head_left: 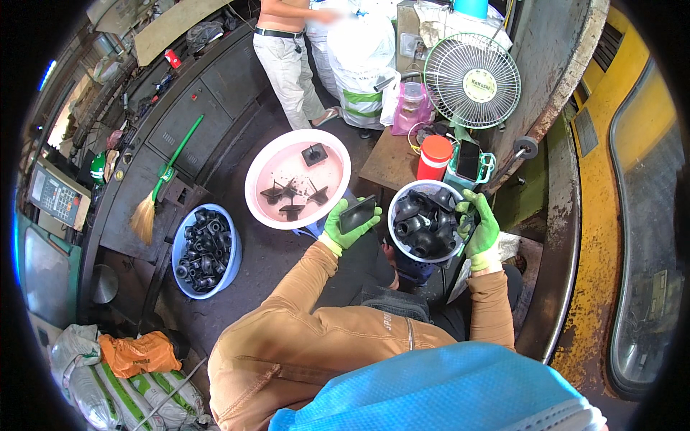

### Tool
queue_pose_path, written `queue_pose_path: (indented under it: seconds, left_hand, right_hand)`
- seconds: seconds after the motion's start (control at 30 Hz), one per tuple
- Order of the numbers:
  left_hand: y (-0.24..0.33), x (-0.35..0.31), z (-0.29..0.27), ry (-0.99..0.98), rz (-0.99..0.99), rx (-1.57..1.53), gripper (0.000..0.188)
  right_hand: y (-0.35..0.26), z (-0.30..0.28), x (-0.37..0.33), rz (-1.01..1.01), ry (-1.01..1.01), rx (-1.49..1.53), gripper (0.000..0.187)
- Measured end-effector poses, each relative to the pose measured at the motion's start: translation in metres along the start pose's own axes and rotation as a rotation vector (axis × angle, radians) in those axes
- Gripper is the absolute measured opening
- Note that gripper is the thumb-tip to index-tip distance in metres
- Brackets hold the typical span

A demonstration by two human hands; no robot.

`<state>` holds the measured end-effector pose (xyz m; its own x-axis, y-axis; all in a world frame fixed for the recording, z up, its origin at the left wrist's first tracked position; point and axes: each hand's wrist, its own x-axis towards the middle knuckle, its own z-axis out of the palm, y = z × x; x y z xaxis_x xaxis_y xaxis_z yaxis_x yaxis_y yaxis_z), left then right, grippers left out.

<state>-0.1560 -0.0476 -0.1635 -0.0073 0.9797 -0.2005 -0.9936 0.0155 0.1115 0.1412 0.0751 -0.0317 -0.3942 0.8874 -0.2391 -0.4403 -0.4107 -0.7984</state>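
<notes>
- The left hand (336,230), in a green glove, has its grip closed around a black part (357,214), up between the basin and the bucket.
- The right hand (485,230), gloved too, is at the right edge of the round bucket (401,246). Its fingers bend by something dark; I cannot tell if its grip holds it.
- More black pieces (428,237) fill the bucket.
- The pink basin (284,161) has four pieces near its bottom edge and one near its top right edge.
- A red jug (434,161) sits by the right edge of the counter (381,167).
</notes>
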Motion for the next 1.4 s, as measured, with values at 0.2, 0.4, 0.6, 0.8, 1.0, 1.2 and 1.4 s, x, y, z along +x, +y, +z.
queue_pose_path:
  seconds: [0.2,0.4,0.6,0.8,1.0,1.2,1.4]
  left_hand:
    - [0.001,0.000,0.000,0.008,-0.013,-0.013,0.056]
    - [-0.001,-0.002,0.003,0.026,0.008,-0.004,0.056]
    - [-0.001,-0.002,0.002,-0.005,0.026,0.021,0.057]
    - [-0.001,-0.002,0.013,0.016,0.165,0.120,0.052]
    - [0.014,-0.020,0.076,0.064,0.822,0.912,0.042]
    - [0.047,-0.040,0.131,0.249,1.273,1.548,0.037]
    - [0.085,-0.047,0.103,-0.307,0.883,0.609,0.049]
  right_hand:
    - [-0.001,0.000,-0.001,-0.005,-0.011,0.011,0.034]
    - [-0.001,0.001,-0.002,-0.016,0.006,0.006,0.034]
    - [-0.002,0.001,-0.003,-0.010,-0.011,0.007,0.035]
    - [-0.001,-0.002,0.001,-0.002,-0.006,0.030,0.035]
    - [0.005,-0.005,0.009,0.005,0.009,-0.017,0.036]
    - [0.009,-0.005,0.018,0.001,0.017,-0.013,0.035]
    - [0.015,-0.009,0.030,-0.013,0.030,-0.087,0.033]
